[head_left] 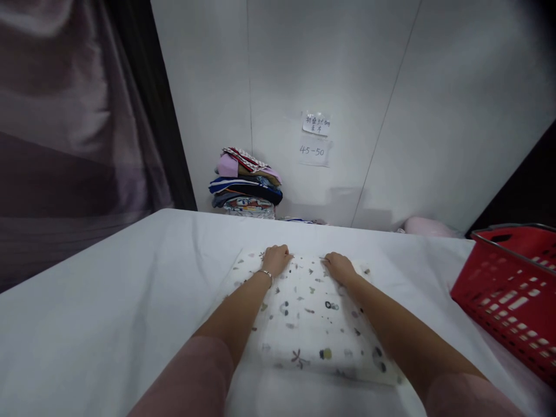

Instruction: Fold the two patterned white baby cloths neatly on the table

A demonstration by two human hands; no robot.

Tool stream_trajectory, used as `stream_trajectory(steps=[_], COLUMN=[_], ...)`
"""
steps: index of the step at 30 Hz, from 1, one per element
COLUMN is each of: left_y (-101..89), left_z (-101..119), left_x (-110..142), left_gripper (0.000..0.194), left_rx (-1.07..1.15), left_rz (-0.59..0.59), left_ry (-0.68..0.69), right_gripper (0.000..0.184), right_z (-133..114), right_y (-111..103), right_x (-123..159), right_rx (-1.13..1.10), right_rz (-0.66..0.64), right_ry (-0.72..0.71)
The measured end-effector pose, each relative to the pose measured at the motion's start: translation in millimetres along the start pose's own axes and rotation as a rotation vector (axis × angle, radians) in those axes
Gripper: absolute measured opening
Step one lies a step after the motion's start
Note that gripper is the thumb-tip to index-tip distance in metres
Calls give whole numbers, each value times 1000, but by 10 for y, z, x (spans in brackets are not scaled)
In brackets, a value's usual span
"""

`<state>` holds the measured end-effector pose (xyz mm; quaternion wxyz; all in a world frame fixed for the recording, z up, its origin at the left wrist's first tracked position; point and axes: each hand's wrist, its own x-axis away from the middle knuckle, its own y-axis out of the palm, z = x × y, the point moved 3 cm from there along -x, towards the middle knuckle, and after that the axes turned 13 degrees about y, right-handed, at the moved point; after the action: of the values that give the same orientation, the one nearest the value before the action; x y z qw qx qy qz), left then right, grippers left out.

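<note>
A thin white cloth (299,315) printed with small grey, brown and green motifs lies spread flat on the white-covered table (108,313). My left hand (277,259), with a bracelet at the wrist, is closed at the cloth's far edge, left of its middle. A short way to the right, my right hand (339,267) pinches the same far edge between thumb and fingers. Both forearms reach forward over the cloth and cover parts of its sides. Its near edge lies fairly straight across the table.
A red plastic basket (508,289) with a metal handle stands at the right. Beyond the table's far edge rises a stack of folded clothes (247,188) against the white wall (286,69). Paper notes (315,150) are fixed there. A draped curtain (65,127) hangs at the left.
</note>
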<state>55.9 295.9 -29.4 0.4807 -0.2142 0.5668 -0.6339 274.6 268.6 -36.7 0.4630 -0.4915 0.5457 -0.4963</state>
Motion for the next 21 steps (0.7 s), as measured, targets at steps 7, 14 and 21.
stream_trajectory(steps=[7,14,21], left_y=[65,-88,48], left_z=[-23,170,-152], left_x=[-9,238,550], left_gripper=[16,26,65], left_rx=[-20,-22,-103], left_rz=[60,94,-133], left_ry=[11,211,101], right_gripper=[29,43,64], right_z=[-47,-1,344], right_y=[46,-24,144], right_x=[72,330,498], right_rx=[55,66,0], right_rz=[124,217,47], right_ry=[23,-44,175])
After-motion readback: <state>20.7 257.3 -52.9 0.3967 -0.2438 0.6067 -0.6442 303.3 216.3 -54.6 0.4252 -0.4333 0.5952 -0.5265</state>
